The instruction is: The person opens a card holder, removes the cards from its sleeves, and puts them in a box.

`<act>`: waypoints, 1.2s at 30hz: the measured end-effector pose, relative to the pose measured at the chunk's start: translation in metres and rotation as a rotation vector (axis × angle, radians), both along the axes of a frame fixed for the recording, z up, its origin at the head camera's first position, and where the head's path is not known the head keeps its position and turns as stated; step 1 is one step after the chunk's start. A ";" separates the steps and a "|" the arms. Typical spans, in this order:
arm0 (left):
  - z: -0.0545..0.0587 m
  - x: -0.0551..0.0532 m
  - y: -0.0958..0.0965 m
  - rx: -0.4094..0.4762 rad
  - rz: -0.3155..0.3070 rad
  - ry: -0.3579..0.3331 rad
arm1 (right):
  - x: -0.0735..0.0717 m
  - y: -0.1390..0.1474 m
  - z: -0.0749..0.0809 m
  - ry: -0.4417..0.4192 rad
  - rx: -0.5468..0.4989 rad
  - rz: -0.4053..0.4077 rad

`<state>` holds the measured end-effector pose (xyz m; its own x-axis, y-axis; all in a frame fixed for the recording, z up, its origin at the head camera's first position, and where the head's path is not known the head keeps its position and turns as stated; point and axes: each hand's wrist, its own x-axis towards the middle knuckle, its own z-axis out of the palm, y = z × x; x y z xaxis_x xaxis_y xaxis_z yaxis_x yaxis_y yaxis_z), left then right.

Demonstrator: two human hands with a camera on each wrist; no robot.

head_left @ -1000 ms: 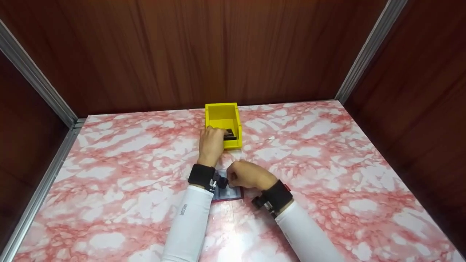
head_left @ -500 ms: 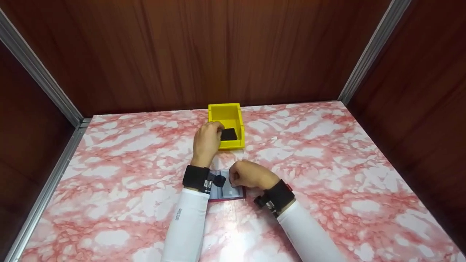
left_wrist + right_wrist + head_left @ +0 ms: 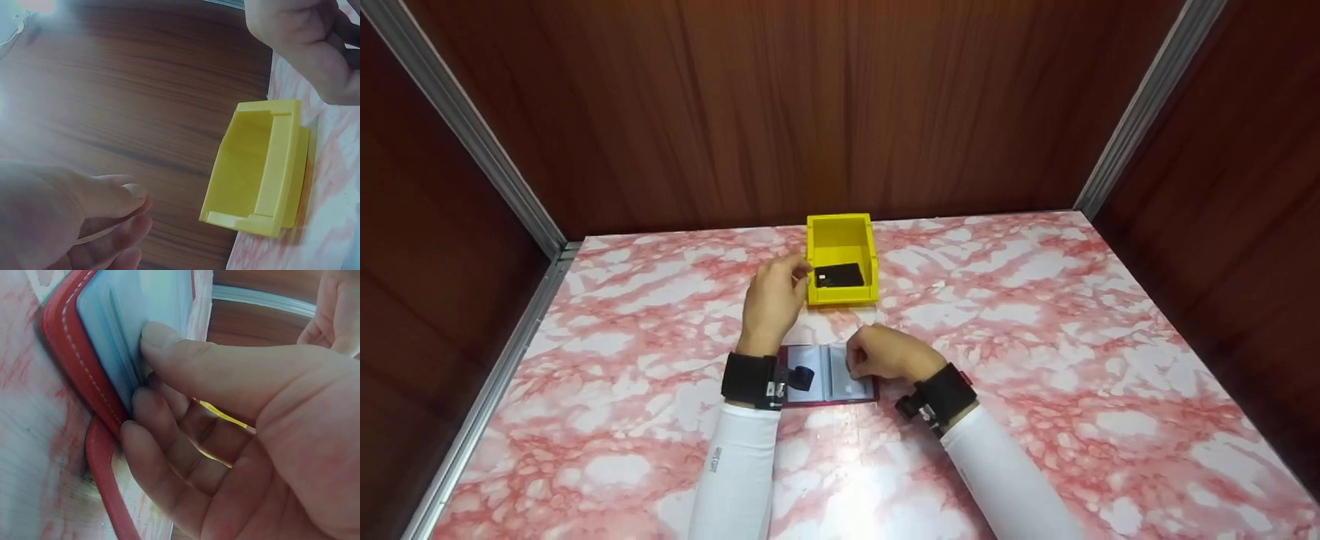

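Note:
An open red card holder (image 3: 799,401) with white stitching and clear plastic sleeves lies on the table. My right hand (image 3: 891,352) pinches its right-hand sleeves; in the right wrist view the thumb is on top of the sleeves (image 3: 115,320) and the fingertips are at their edge. Beyond the holder stands a yellow bin (image 3: 844,296). A black card (image 3: 840,275) with a small light chip mark lies inside, near the bin's front. At the bin's left side is my left hand (image 3: 771,300), its fingers loosely bent and nothing seen between them in the left wrist view.
A red strap (image 3: 104,467) sticks out from under the holder. The pink-and-white marbled table (image 3: 622,375) is bounded by dark wood-look panels (image 3: 735,112) at the back and sides, with metal posts in the corners. A small white scrap (image 3: 938,284) lies right of the bin.
My left hand has drawn out of the bin to its left. The black card, upright-looking and partly covered before, now lies flatter in the bin. My right hand stays at the holder.

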<state>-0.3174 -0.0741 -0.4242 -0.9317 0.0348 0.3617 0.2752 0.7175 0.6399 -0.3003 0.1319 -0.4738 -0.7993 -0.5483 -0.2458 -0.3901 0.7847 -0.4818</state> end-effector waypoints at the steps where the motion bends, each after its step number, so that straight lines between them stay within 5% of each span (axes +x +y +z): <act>1: 0.000 0.002 -0.001 0.004 -0.003 -0.007 | -0.001 0.000 0.000 -0.005 -0.001 0.001; 12: -0.011 0.032 -0.018 -0.018 -0.056 -0.072 | 0.000 0.002 -0.001 0.024 0.001 0.035; 19: -0.026 0.047 -0.023 -0.158 -0.121 -0.199 | 0.002 0.004 0.008 0.041 0.038 0.097; 24: -0.045 0.040 -0.024 -0.243 -0.204 -0.288 | 0.002 0.006 0.013 0.093 0.045 0.080; 31: -0.121 -0.003 -0.031 -0.278 -0.221 -0.365 | 0.001 0.008 0.008 0.084 0.066 0.015; 36: -0.109 0.004 -0.029 -0.263 -0.214 -0.424 | -0.002 0.007 0.006 0.062 0.039 0.016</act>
